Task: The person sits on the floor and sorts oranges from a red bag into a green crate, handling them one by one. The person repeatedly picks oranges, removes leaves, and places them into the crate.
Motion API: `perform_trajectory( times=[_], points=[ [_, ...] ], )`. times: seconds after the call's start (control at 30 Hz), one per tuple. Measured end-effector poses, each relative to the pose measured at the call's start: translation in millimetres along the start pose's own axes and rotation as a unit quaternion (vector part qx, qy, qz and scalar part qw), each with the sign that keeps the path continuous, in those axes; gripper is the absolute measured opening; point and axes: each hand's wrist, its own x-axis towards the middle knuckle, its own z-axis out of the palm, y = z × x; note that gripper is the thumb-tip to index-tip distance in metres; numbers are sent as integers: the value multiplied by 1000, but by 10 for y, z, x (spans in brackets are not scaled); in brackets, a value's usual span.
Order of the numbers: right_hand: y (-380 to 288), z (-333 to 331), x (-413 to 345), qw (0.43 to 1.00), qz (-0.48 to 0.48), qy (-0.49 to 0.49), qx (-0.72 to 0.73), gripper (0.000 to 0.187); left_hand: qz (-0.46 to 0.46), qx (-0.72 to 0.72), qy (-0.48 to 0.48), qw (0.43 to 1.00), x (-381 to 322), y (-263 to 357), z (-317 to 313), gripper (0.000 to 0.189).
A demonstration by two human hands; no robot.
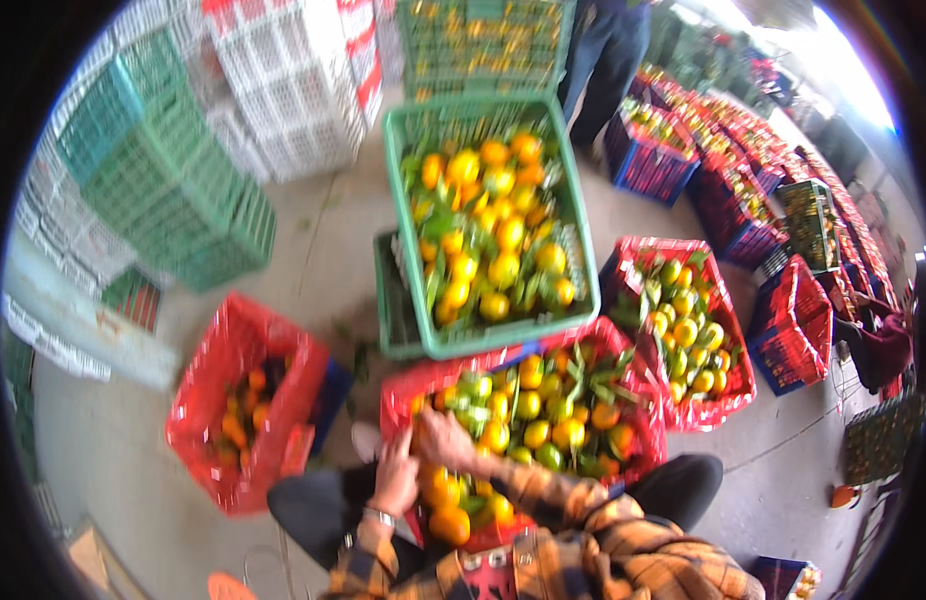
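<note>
My left hand [395,478] and my right hand [446,444] meet over the left side of a red-lined crate [647,450] in front of me. Orange colour shows between them, but blur and my fingers hide whether either one grips a fruit. Yellow, orange and green mandarins [536,433], some with leaves, fill this crate. More mandarins [449,525] lie close below my hands, between my knees. Just beyond stands a green plastic crate [510,339], tilted and holding leafy mandarins [500,225].
At left a red-lined crate [200,442] holds some orange fruit. Another red-lined crate [710,416] of mandarins stands at right. Green crates [170,187] and white crates [283,82] are stacked far left. A person's legs [605,67] stand behind; rows of fruit crates [740,202] run right.
</note>
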Motion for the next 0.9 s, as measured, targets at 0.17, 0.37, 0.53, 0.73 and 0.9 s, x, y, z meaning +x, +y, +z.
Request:
perform_trajectory(
  times=[0.17, 0.37, 0.53, 0.73, 0.9],
  points=[
    [-158, -747, 322, 992, 11, 52, 111, 20, -33, -55, -4, 998, -162, -5, -148, 50],
    [1287, -1694, 1420, 965, -1, 242, -96, 19, -27, -56, 17, 998, -133, 45, -86, 46],
    [2007, -2302, 2309, 944, 63, 233, -224, 68, -28, -79, 23, 996, -41, 137, -146, 45],
    [1780, -2466, 2405, 933, 122, 167, -293, 78, -38, -65, 27, 997, -115, 69, -195, 39],
    [1004, -2474, 1242, 945, 184, 85, 257, 42, -44, -87, 27, 995, -114, 69, -206, 44]
  ],
)
